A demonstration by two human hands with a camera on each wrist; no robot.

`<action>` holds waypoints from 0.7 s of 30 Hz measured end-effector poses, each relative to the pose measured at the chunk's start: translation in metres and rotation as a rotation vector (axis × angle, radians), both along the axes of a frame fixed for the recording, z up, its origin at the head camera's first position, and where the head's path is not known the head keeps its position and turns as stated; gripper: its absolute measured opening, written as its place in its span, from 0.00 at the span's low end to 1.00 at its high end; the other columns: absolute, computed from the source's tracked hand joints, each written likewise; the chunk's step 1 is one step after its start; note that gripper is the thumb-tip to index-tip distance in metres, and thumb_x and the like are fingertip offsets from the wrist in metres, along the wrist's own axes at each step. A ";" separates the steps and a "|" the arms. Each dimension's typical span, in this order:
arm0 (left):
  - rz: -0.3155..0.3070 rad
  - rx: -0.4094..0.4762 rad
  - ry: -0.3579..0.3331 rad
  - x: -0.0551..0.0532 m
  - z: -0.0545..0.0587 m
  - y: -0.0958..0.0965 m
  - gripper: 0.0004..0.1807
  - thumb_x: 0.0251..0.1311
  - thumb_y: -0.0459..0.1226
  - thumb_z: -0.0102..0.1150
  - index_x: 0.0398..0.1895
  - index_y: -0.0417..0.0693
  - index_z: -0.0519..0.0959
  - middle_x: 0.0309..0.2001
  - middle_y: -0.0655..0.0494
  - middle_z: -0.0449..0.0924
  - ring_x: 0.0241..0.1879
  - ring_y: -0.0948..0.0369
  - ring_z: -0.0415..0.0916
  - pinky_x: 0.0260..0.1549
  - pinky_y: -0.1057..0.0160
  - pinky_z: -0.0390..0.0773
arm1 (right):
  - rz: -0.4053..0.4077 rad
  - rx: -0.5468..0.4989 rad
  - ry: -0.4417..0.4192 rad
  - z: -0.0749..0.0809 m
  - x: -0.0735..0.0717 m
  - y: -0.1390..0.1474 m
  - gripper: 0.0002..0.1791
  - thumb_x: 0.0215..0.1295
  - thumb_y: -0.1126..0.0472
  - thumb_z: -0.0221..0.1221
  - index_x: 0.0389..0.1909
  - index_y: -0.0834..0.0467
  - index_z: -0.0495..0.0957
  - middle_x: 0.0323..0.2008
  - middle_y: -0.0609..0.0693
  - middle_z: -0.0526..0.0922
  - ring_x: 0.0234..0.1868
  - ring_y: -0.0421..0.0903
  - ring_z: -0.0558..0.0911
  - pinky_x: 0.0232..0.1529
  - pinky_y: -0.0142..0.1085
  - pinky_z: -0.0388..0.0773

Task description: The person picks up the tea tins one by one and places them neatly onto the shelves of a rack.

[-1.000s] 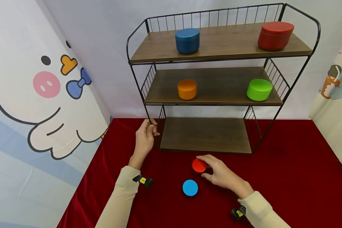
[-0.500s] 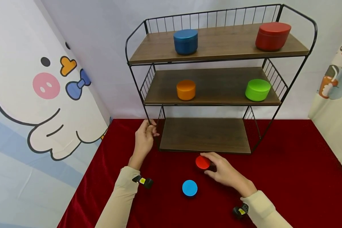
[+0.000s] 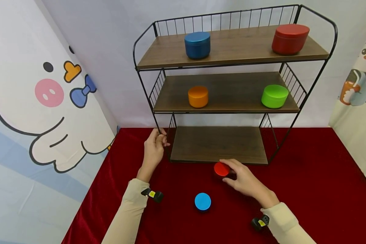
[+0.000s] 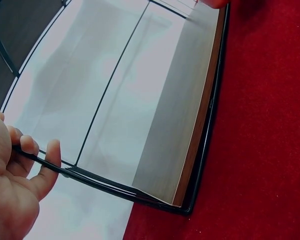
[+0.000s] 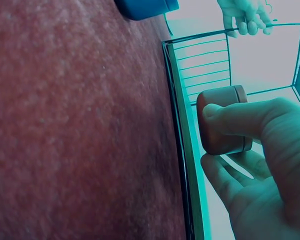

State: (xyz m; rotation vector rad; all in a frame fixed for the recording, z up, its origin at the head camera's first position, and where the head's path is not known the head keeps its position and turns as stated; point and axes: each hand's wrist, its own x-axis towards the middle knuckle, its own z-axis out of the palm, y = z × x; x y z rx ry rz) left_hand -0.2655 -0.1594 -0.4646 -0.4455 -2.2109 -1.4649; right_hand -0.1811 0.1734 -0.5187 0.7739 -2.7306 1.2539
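Note:
My left hand (image 3: 153, 149) grips the front left post of a black wire shelf rack (image 3: 219, 144); in the left wrist view its fingers (image 4: 51, 155) curl round the thin bar. A small round red tin (image 3: 221, 169) is pinched between the thumb and fingers of my right hand (image 3: 247, 181), just in front of the bottom board. The right wrist view has this tin (image 5: 220, 142) held off the red cloth, beside the board's front edge. On the cloth, nearer to me, stands a small blue tin (image 3: 202, 201).
Up on the top board are a larger blue tin (image 3: 197, 45) and a dark red tin (image 3: 290, 39). Below them, the middle board carries an orange tin (image 3: 198, 97) and a green tin (image 3: 275, 96). A red velvet cloth (image 3: 317, 189) covers the table.
The red tin has travelled right and towards the rack in my right hand. My left hand keeps its hold on the post, and the small blue tin stays put.

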 end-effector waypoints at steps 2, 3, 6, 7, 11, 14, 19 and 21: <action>0.000 -0.001 -0.001 0.000 0.000 0.000 0.08 0.79 0.32 0.44 0.43 0.36 0.72 0.26 0.45 0.72 0.27 0.54 0.77 0.32 0.56 0.91 | -0.012 -0.001 0.004 0.000 -0.001 0.003 0.36 0.61 0.70 0.71 0.70 0.64 0.70 0.60 0.61 0.78 0.56 0.57 0.83 0.53 0.45 0.88; 0.002 0.000 -0.003 0.000 0.000 0.000 0.08 0.79 0.32 0.44 0.43 0.36 0.72 0.26 0.45 0.72 0.27 0.54 0.78 0.32 0.54 0.91 | -0.016 -0.003 0.005 0.000 -0.001 0.004 0.36 0.61 0.70 0.71 0.70 0.64 0.70 0.60 0.61 0.78 0.56 0.57 0.83 0.53 0.45 0.88; 0.012 0.005 -0.015 0.000 0.001 0.001 0.08 0.79 0.33 0.44 0.43 0.37 0.73 0.26 0.44 0.72 0.27 0.54 0.78 0.32 0.49 0.90 | -0.025 -0.009 0.007 0.000 -0.002 0.007 0.36 0.61 0.70 0.71 0.70 0.64 0.70 0.60 0.61 0.79 0.56 0.57 0.84 0.53 0.45 0.88; 0.016 0.007 -0.017 0.000 0.001 0.001 0.08 0.79 0.33 0.44 0.43 0.37 0.73 0.26 0.43 0.72 0.28 0.53 0.78 0.32 0.49 0.90 | -0.027 -0.012 0.005 0.001 -0.002 0.008 0.36 0.61 0.70 0.71 0.70 0.64 0.70 0.60 0.61 0.79 0.56 0.57 0.84 0.53 0.45 0.88; 0.041 0.011 -0.018 0.000 -0.001 0.002 0.08 0.79 0.31 0.45 0.43 0.36 0.73 0.27 0.41 0.73 0.28 0.51 0.78 0.29 0.56 0.89 | -0.043 -0.018 -0.002 0.001 -0.002 0.013 0.36 0.61 0.70 0.71 0.70 0.65 0.70 0.61 0.62 0.78 0.56 0.57 0.84 0.53 0.46 0.87; 0.051 0.013 -0.002 -0.001 -0.003 0.003 0.07 0.78 0.29 0.45 0.43 0.33 0.73 0.27 0.37 0.73 0.27 0.48 0.77 0.27 0.57 0.87 | -0.058 -0.019 -0.008 0.002 -0.002 0.018 0.36 0.61 0.71 0.71 0.71 0.65 0.70 0.62 0.63 0.77 0.57 0.58 0.83 0.54 0.47 0.87; 0.043 0.018 0.010 0.009 0.010 0.010 0.07 0.77 0.25 0.43 0.43 0.28 0.71 0.27 0.33 0.71 0.27 0.44 0.75 0.29 0.41 0.86 | -0.075 -0.026 -0.006 0.003 -0.002 0.028 0.37 0.60 0.72 0.71 0.70 0.66 0.69 0.62 0.65 0.76 0.56 0.60 0.83 0.54 0.49 0.87; 0.039 0.021 0.009 0.014 0.017 0.013 0.06 0.77 0.24 0.43 0.42 0.27 0.70 0.27 0.33 0.70 0.27 0.45 0.75 0.30 0.40 0.86 | -0.084 -0.026 -0.002 0.003 -0.002 0.032 0.37 0.60 0.72 0.71 0.70 0.66 0.69 0.61 0.65 0.76 0.56 0.60 0.84 0.53 0.49 0.87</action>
